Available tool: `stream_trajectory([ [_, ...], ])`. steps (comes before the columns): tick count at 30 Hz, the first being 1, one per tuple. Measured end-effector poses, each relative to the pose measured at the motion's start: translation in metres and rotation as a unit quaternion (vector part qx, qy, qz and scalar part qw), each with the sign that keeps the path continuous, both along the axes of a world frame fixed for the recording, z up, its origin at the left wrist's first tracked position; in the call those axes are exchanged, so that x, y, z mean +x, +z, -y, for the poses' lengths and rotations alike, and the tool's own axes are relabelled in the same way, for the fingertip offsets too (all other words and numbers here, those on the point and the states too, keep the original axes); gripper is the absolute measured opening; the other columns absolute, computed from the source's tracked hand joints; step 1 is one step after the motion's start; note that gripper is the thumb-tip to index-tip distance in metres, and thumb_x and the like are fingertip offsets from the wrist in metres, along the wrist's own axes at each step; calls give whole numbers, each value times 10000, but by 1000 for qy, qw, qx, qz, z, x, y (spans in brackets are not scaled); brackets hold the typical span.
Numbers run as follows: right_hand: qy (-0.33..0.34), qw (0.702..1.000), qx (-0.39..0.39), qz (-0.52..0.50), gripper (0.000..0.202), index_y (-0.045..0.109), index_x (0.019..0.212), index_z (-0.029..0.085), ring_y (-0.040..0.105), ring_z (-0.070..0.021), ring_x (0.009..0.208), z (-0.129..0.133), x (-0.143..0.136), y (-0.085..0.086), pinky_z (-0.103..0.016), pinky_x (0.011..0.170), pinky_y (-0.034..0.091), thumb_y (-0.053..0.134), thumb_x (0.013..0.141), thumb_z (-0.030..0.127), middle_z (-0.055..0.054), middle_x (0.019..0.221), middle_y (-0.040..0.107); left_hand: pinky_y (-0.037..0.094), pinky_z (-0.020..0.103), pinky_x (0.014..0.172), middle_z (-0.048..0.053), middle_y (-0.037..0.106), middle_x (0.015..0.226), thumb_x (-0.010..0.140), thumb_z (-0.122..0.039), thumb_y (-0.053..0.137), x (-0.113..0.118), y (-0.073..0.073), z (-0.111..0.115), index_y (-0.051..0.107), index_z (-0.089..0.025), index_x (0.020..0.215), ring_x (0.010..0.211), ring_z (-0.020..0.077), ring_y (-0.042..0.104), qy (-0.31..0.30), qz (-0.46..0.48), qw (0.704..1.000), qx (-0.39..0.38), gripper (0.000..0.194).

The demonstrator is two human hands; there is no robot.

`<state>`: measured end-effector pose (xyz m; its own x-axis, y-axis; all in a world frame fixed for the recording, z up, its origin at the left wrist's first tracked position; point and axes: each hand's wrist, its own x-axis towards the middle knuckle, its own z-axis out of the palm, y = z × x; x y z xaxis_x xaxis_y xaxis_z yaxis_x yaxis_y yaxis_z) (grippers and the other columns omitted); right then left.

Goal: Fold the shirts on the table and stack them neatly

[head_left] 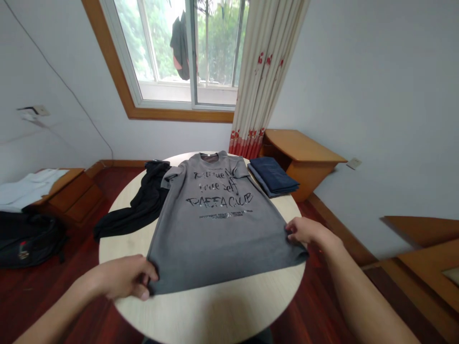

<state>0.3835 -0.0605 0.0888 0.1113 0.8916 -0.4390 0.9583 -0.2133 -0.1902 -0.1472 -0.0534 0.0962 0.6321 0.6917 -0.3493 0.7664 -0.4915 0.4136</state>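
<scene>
A grey T-shirt (222,239) with dark lettering lies spread on a round pale table (215,315), its collar toward the window and its hem toward me. My left hand (131,276) pinches the shirt's lower left corner. On the other side, my right hand (303,230) grips the right side edge, a little above the hem corner. Black clothing (143,200) lies loosely bunched at the table's left. Folded dark blue garments (274,174) are stacked at the back right, beside the right sleeve.
Behind the table stand a wooden desk (304,145) and a patterned curtain (267,62) by the window. A wooden cabinet (68,198) bearing white cloth (32,188) and a black bag (27,239) are at the left.
</scene>
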Motion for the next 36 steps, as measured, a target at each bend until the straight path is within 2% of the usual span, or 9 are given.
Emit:
stream_trajectory([
  [2,13,989,96,110,210,783,923,185,693,-329,915,-23,-36,8,-387,768,492,666,776,279,-151,953,740,534,294,733,15,761,876,819,-496,645,30,0,-24,780,-296,1019,810,229,705,-21,22,1000,3,313],
  [5,125,964,226,65,357,710,1193,192,643,-315,1138,-68,-103,7,-413,966,463,563,912,356,-152,1219,698,470,342,1006,61,718,1215,950,-491,477,92,-3,-75,706,-249,1213,1123,239,654,-47,100,990,88,424],
  [8,192,939,284,0,482,562,1395,197,447,-265,1393,-111,-151,-15,-437,1168,289,544,942,360,-119,1489,518,325,428,1166,123,526,1485,983,-453,438,147,-24,-118,561,-180,1399,1373,267,473,15,103,968,230,512],
  [10,185,940,285,-14,558,462,1478,199,337,-254,1467,-128,-159,-37,-467,1206,215,514,962,404,-109,1573,405,236,517,1203,122,399,1575,1000,-444,404,161,-46,-136,472,-182,1474,1462,289,347,81,62,957,272,546],
  [16,84,958,275,5,579,390,1527,193,243,-224,1509,-125,-110,-85,-460,1225,162,305,1025,468,-68,1616,323,221,487,1222,72,343,1606,1001,-511,364,111,-98,-154,448,-221,1499,1501,263,275,157,15,946,284,583],
  [20,15,959,280,34,600,404,1521,158,243,-236,1508,-110,-91,-88,-427,1222,176,291,1021,469,-74,1617,321,225,457,1224,67,343,1606,1002,-513,351,87,-103,-155,448,-217,1501,1500,255,277,176,5,938,299,589],
  [26,-22,963,262,60,640,380,1534,151,223,-263,1514,-89,-91,-86,-431,1215,180,304,1012,513,-89,1627,293,242,460,1215,113,331,1606,989,-525,360,78,-100,-144,443,-154,1505,1502,300,262,206,-13,931,300,640],
  [31,-13,966,245,80,635,403,1520,146,261,-291,1496,-81,-92,-75,-450,1186,239,343,1005,513,-121,1617,315,261,463,1202,120,345,1598,969,-495,389,77,-85,-136,477,-166,1483,1495,310,279,207,-26,936,285,616],
  [36,6,977,204,58,572,686,1225,154,603,-311,1196,-124,-87,-36,-388,971,453,448,939,588,-182,1284,657,494,383,960,108,694,1274,933,-556,394,69,-32,-176,722,-246,1177,1191,313,629,233,-18,957,174,513],
])
